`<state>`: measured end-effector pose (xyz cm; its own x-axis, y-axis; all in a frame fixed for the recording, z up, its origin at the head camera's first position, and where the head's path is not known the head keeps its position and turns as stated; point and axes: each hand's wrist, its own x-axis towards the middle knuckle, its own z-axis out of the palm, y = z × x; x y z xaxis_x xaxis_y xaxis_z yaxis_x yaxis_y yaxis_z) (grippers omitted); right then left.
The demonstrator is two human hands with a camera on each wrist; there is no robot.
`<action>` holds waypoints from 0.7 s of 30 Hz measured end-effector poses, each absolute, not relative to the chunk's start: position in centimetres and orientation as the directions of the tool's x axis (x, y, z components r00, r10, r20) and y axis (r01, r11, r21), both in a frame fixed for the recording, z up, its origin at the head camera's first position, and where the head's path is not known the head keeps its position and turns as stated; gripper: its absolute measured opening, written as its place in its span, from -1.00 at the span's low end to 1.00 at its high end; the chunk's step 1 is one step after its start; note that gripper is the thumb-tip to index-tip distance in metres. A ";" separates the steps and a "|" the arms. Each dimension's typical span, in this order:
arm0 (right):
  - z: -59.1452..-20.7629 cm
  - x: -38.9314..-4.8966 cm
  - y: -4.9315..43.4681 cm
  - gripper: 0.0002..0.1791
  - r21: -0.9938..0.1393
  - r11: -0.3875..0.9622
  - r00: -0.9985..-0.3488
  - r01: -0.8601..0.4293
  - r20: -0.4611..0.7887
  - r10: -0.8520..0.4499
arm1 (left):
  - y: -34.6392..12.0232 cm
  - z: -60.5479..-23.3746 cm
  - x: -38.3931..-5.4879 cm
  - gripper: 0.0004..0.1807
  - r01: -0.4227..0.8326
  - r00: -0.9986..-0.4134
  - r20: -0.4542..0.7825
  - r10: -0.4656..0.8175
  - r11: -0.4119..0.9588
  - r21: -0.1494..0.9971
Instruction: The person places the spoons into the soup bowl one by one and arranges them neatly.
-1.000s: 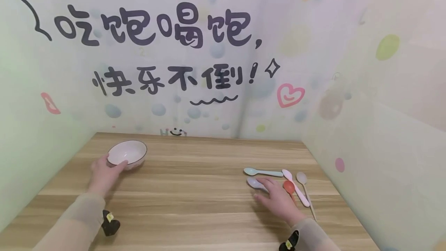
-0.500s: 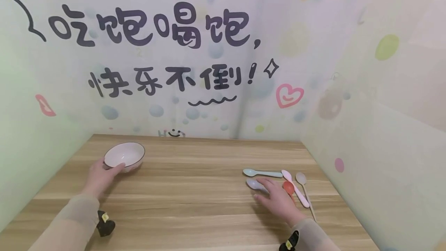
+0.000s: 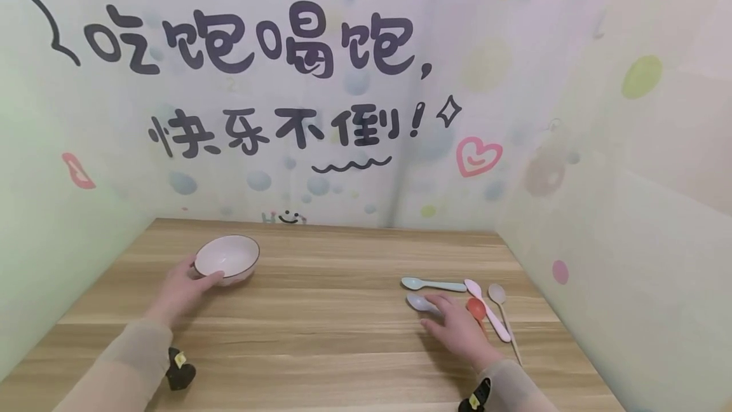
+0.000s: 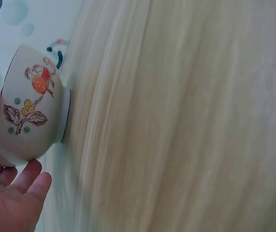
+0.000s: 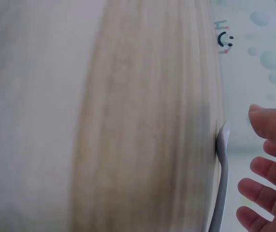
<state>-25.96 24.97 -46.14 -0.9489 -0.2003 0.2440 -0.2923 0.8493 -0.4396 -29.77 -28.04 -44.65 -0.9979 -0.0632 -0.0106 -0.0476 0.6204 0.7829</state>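
My left hand (image 3: 182, 290) grips a white bowl (image 3: 227, 255) at its near left side, thumb at the rim and fingers underneath. In the left wrist view, the bowl (image 4: 30, 99) shows a painted pattern of fruit and leaves, and its foot is at or just over the wooden surface; which one I cannot tell. Over a grey-blue spoon (image 3: 420, 302) hovers my right hand (image 3: 457, 330), covering the handle in the head view. The right wrist view shows those loosely bent fingers (image 5: 262, 193) apart from the spoon (image 5: 221, 159), holding nothing.
Around my right hand lie a mint green spoon (image 3: 433, 285), a pink spoon (image 3: 493, 315), a red spoon (image 3: 476, 309) and a beige spoon (image 3: 503, 310). The wooden table (image 3: 320, 336) meets a printed wall (image 3: 366, 202) at the back and walls at both sides.
The bowl, held in my left hand, shifts slightly left at first, then back to the right, ending further right than one second ago. My right hand stays above the grey-blue spoon.
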 end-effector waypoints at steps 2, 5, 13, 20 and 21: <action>-46.3 -26.1 25.2 -0.49 -0.421 0.863 -0.951 -0.280 0.248 -0.187 | -27.6 -44.7 -29.8 0.05 -0.020 -0.999 0.013 -0.047 0.636 0.771; -46.7 -26.4 25.6 -0.51 -0.406 0.874 -0.952 -0.267 0.254 -0.172 | -26.9 -44.9 -29.8 0.01 0.022 -0.999 0.047 -0.022 0.641 0.767; -47.5 -26.8 26.8 -0.55 -0.481 0.852 -0.968 -0.208 0.223 -0.110 | -24.9 -45.1 -29.5 0.00 0.085 -0.996 0.085 0.030 0.607 0.790; -47.6 -27.0 27.3 -0.57 -0.508 0.854 -0.988 -0.114 0.149 -0.044 | -23.1 -45.4 -29.1 -0.05 0.109 -0.994 0.084 0.071 0.539 0.836; -47.6 -27.0 27.4 -0.58 -0.508 0.854 -0.989 -0.109 0.142 -0.042 | -22.9 -45.5 -29.0 -0.06 0.114 -0.993 0.086 0.078 0.534 0.838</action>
